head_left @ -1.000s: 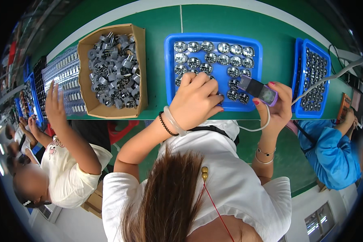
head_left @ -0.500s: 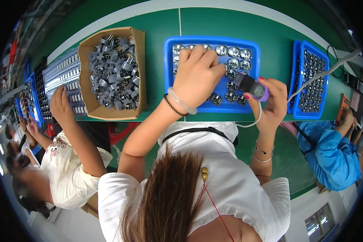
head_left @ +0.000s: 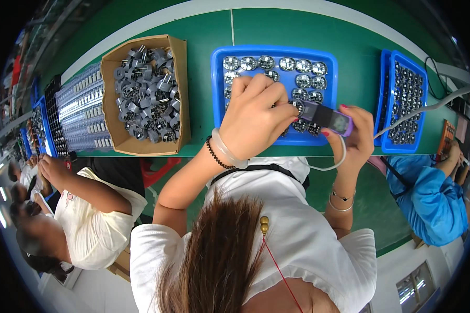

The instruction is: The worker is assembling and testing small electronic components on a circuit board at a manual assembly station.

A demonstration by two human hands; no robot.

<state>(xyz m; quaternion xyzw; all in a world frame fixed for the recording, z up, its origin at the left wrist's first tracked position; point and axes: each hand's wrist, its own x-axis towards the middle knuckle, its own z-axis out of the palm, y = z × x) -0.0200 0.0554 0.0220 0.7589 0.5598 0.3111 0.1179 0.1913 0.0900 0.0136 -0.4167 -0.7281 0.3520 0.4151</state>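
Note:
Over the blue tray (head_left: 215, 68), my left hand (head_left: 258, 117) is closed, pinching a small round silver-and-black part (head_left: 297, 106) between thumb and forefinger. My right hand (head_left: 357, 138) grips a purple handheld device (head_left: 331, 119) with a dark window and a pale cable (head_left: 333, 166) curving below it. The device's left end meets or nearly touches the pinched part. Rows of similar round parts (head_left: 303, 65) lie in the tray, some hidden beneath my left hand.
A cardboard box (head_left: 184, 94) of grey round pieces with metal prongs stands left of the tray. Stacked blue trays (head_left: 384, 141) of parts sit at the right, with a grey cable (head_left: 402, 119) crossing them. One person (head_left: 91, 219) sits at my left, another (head_left: 428, 198) at my right.
My left hand has come nearer to me, uncovering parts in the tray's far rows. The device has tilted and shifted slightly nearer. The left neighbour's hand has drawn back from the clear trays.

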